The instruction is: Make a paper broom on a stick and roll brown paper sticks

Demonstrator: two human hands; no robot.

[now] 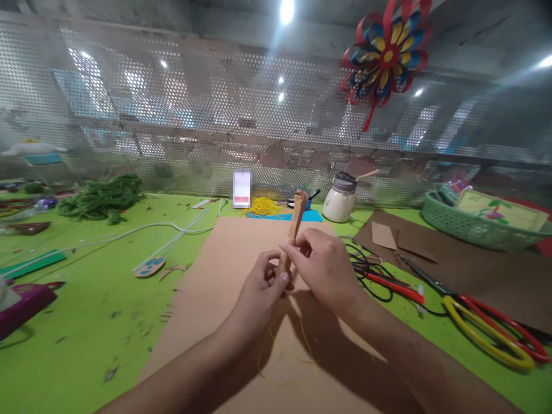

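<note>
Left grip (268, 284) and right grip (330, 267) met on one tan strip (297, 217), which stood nearly upright between them over a light-brown sheet (233, 244). From where I stood, the left was closed firmly round the lower end, probably to steady it; the right was pinched almost closed partway up, thumb lying across the strip, as if for finer work. Whether it also had hold of the yellow thread (311, 352) trailing beneath the hands, I couldn't tell. The looped top stuck up free, perhaps to keep the working part low and close to the body.

That sheet looked like a clean mat over the green worktop (103, 322). To the right, scissors (491, 330) lay with handles turned toward the person, likely for easy reach, while a black cord (383, 294) tangled near a red-handled tool (397, 286) and could have snagged a sleeve or thread. A white jar (338, 202) and a heap of yellow strands (268, 206) sat behind; green yarn (101, 196) was piled well off to the left. Nothing stood between the hands and the strip.
</note>
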